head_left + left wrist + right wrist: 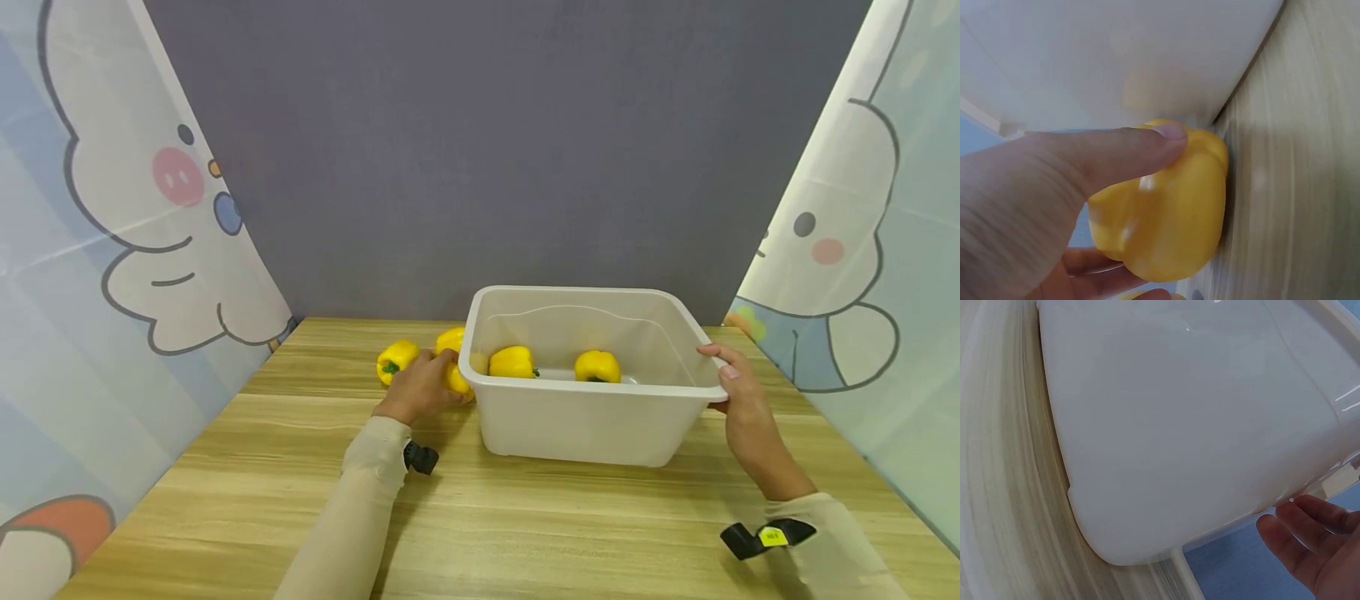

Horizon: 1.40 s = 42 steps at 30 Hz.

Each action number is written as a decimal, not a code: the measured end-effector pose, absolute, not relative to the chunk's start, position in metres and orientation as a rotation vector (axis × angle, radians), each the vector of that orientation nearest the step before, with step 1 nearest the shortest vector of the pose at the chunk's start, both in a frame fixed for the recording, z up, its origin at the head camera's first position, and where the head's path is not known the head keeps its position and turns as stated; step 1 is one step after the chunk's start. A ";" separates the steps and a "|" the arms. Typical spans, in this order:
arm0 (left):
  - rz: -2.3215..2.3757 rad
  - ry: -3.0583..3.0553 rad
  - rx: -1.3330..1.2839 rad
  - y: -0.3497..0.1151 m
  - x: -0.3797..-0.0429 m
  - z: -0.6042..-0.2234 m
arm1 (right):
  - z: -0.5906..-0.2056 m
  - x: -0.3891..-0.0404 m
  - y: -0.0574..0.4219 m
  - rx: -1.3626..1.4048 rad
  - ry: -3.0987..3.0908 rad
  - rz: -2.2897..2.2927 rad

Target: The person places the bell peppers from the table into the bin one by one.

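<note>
My left hand (422, 388) holds a yellow bell pepper (1175, 219) beside the left wall of a white plastic bin (577, 427). In the left wrist view the thumb lies across the pepper, with fingers curled at its far side, close to the tabletop. Two more yellow peppers lie near that hand: one pepper (397, 358) to its left, another pepper (450, 338) just behind. Inside the bin sit a pepper (512, 362) at the left and a pepper (597, 367) near the middle. At the bin's right rim, my right hand (750, 417) grips the edge, fingers underneath.
The wooden table (247, 467) runs back to a dark grey panel (510, 158). Cartoon-printed curtains flank it, a left curtain (97, 333) and a right curtain (840, 275). Each wrist wears a black strap.
</note>
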<state>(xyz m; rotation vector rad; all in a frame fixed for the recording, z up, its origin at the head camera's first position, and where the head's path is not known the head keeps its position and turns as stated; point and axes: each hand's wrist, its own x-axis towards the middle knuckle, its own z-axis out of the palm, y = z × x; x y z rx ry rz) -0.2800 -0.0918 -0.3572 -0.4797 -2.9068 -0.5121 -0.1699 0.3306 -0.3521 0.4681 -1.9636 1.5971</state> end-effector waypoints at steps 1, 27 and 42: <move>-0.508 -2.911 -0.479 -0.092 -0.280 -0.358 | -0.352 -0.170 0.331 0.469 -1.966 1.596; -0.552 -2.870 -0.483 -0.092 -0.288 -0.369 | -0.354 -0.171 0.331 0.488 -1.934 1.633; -0.750 -2.851 -0.535 -0.098 -0.292 -0.368 | -0.353 -0.171 0.333 0.462 -1.992 1.565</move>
